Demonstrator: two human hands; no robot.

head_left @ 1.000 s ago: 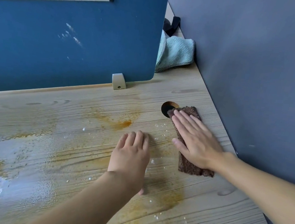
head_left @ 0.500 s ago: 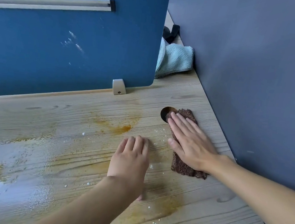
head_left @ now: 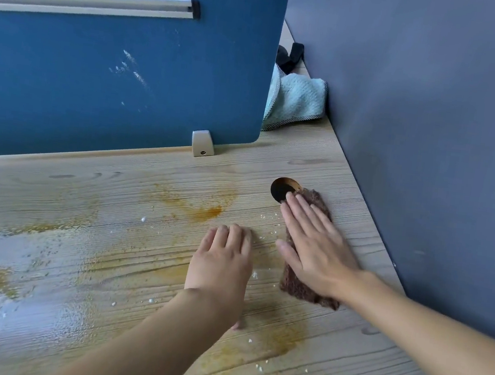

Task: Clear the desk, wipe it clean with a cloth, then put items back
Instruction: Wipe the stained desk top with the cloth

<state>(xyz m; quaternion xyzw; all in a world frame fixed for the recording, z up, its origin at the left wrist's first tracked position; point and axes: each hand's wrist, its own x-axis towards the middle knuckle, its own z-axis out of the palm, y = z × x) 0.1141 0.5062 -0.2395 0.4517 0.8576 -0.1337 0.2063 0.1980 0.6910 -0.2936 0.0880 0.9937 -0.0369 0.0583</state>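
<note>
Since there's only the head view to go on, here's what it shows. The right hand [head_left: 319,251] lies flat on a brown cloth [head_left: 298,288], with its fingers [head_left: 301,221] straight and slightly spread, pressing down, not pinching anything. The cloth's far end sits right at the edge of the round cable hole [head_left: 280,189], over on the right side of the desk [head_left: 84,199] and close to the grey wall [head_left: 429,146]. The left hand [head_left: 222,264] is palm down on the bare wood just beside the cloth. Its fingers [head_left: 236,235] are straight and held together, so I'd say it's just bracing.

What's changed over the last second? Honestly not much. The view has tipped a bit, but the cloth is parked at the same spot by the hole, and the left hand hasn't gone anywhere either. The orange-brown stains [head_left: 203,211] look exactly as they did, and so do the white crumbs [head_left: 143,219].

My read is that the desk is cleared and the wiping is underway but nowhere near done. Most of the mess sits to the left of the cloth, so the strokes need to head that way. A teal towel [head_left: 299,100] is bunched in the corner behind the blue partition [head_left: 115,64], untouched.
</note>
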